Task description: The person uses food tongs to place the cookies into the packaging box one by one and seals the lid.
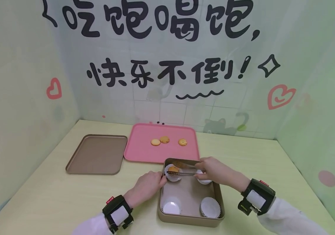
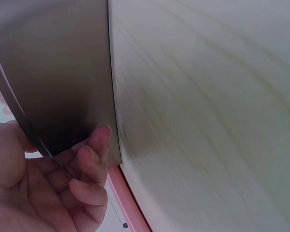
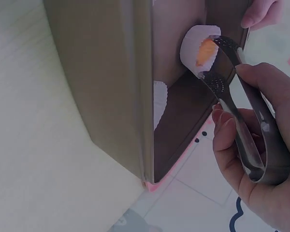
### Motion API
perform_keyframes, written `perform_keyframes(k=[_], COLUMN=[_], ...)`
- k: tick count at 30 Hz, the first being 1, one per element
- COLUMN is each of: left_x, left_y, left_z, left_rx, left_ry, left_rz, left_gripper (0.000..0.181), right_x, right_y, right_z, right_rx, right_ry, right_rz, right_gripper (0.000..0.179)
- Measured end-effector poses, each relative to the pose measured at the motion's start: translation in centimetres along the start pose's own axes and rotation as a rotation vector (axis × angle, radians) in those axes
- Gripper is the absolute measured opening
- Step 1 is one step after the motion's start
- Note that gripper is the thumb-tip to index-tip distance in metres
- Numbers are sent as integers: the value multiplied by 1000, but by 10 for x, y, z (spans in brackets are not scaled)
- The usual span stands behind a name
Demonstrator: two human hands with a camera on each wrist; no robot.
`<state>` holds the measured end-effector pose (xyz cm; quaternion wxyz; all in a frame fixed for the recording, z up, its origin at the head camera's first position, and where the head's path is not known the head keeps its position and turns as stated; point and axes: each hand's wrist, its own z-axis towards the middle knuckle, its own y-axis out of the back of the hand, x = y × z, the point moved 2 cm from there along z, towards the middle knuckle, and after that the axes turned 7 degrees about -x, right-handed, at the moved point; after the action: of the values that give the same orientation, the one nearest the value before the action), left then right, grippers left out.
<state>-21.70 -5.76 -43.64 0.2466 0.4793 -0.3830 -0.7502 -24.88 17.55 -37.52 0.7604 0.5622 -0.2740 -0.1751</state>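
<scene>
My right hand [image 1: 218, 171] holds metal tongs [image 3: 249, 145] with perforated tips, thumb on one arm and fingers round the other. The tips stand apart on either side of an orange-brown cookie [image 3: 206, 52]. That cookie sits in a white paper cup [image 1: 174, 179] at the far left corner of a deep brown baking tin [image 1: 191, 222]. At the tin's left wall, my left hand [image 1: 146, 186] grips the edge, thumb at the rim and curled fingers against the outer side. Other paper cups [image 1: 210, 208] occupy the remaining corners, the far right one partly behind my right hand.
Behind the tin lies a pink tray [image 1: 143, 151] with a plain round cookie [image 1: 155, 142], a browner cookie [image 1: 164, 139] and a ring-patterned cookie [image 1: 182, 142]. A shallow brown baking tray [image 1: 102, 155] is at the left. Printed curtains [image 1: 155, 111] enclose the table's back and sides.
</scene>
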Motion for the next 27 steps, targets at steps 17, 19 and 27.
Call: perform_keyframes(k=[17,19,27], left_x=[4,4,2], left_y=[-2,-2,-1], left_z=[1,0,-1], left_rx=[-3,-3,-5], left_ry=[12,17,5], left_rz=[-1,0,2], left_gripper=[34,33,33], right_x=[-34,-46,-76], right_y=[48,48,43], right_z=[10,19,49], right_rx=[-35,-30,17], right_ry=[-117,-162,-344], right_rz=[-75,-97,-70], right_gripper=[20,20,28])
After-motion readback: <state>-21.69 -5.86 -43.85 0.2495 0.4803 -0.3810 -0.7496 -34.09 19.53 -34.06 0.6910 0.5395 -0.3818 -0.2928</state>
